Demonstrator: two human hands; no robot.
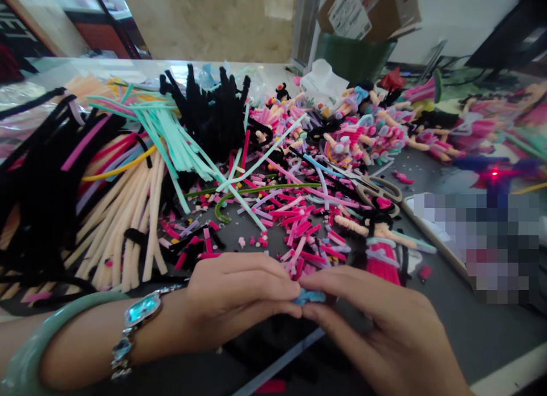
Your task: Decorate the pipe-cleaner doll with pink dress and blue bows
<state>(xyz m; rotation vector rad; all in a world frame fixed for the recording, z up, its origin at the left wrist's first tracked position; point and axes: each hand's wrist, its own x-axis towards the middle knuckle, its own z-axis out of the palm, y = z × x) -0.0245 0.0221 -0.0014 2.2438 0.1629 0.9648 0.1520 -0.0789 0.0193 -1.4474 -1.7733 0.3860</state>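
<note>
Near the front of the dark table, my left hand (245,290) and my right hand (380,322) meet at the fingertips. Between them is a small blue fuzzy piece (313,296), which looks like twisted pipe cleaner. Both hands are closed on it, and most of it is hidden by the fingers. Below the hands runs a pale blue-grey strip (282,362). Just beyond my right hand lies a pipe-cleaner doll (382,253) with black hair and a pink skirt. Cut pink pipe-cleaner bits (294,225) are scattered beyond the fingertips.
Bundles of beige pipe cleaners (141,213), mint pipe cleaners (179,145) and black pipe cleaners (213,111) lie left and behind. Scissors (376,188) rest right of centre. A heap of finished-looking dolls (367,128) sits behind. A pale-edged device (436,231), partly blurred out, lies right.
</note>
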